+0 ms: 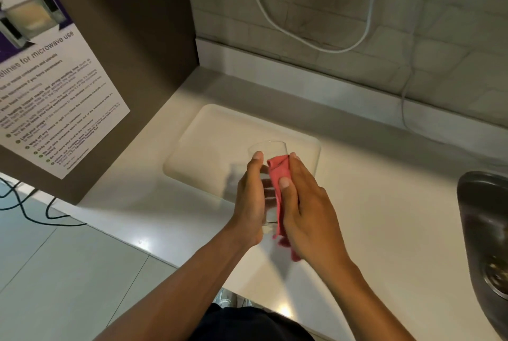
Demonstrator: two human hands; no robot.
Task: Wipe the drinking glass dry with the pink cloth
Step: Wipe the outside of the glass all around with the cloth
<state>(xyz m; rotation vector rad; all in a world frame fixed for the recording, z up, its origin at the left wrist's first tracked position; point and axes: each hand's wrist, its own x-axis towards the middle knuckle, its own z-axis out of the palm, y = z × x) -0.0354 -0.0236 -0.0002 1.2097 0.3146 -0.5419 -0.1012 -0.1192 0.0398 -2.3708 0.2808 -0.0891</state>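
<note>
A clear drinking glass point(268, 149) is held in the air above the white counter, its rim pointing away from me. My left hand point(250, 198) grips its left side, fingers along the wall. My right hand point(308, 206) presses the pink cloth point(280, 176) against the right side of the glass, thumb on top of the cloth. The cloth's loose end hangs down below my right palm. The lower part of the glass is hidden between my hands.
A shallow recessed tray area point(209, 143) is moulded into the white counter point(384, 203) under the glass. A steel sink point(483, 219) lies at the right edge. A brown cabinet panel with a microwave notice point(55, 79) stands left. White cables point(316, 46) hang on the tiled wall.
</note>
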